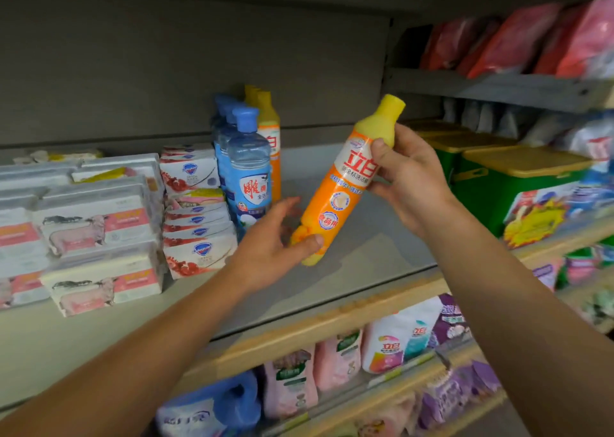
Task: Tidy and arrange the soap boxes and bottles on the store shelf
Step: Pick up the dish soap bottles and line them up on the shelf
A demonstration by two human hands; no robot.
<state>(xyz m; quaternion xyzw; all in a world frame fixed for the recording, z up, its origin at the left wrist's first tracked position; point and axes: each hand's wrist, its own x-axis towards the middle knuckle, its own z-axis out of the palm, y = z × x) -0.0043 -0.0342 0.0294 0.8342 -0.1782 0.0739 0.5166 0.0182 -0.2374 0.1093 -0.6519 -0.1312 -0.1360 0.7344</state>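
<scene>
Shelf [349,254] is carrying stock on its left half: soap boxes [96,227] with a sheep print are sitting in stacks at far left, white-and-red soap boxes [196,204] are piling up just beside them, and blue-capped bottles [247,167] are standing upright in a row next to those, with more orange bottles [269,131] standing behind. To the right, green tubs [518,184] with tan lids are sitting closed — contents not visible. Lower shelf is holding detergent pouches [335,360]. Orange bottle [345,184] with the yellow cap is being held in the air in front of the shelf, just right of the blue-capped row, not touching the shelf. Right hand [408,177] is gripping it near the top, thumb across the label just under the cap, fingers wrapping behind. Left hand [275,240] is holding the bottom end, thumb pressing on the front of the base, fingers curling behind it — so the bottle is spanning between both grips. Long axis is running diagonally: cap pointing up and right, base pointing down and left, label facing the camera.
</scene>
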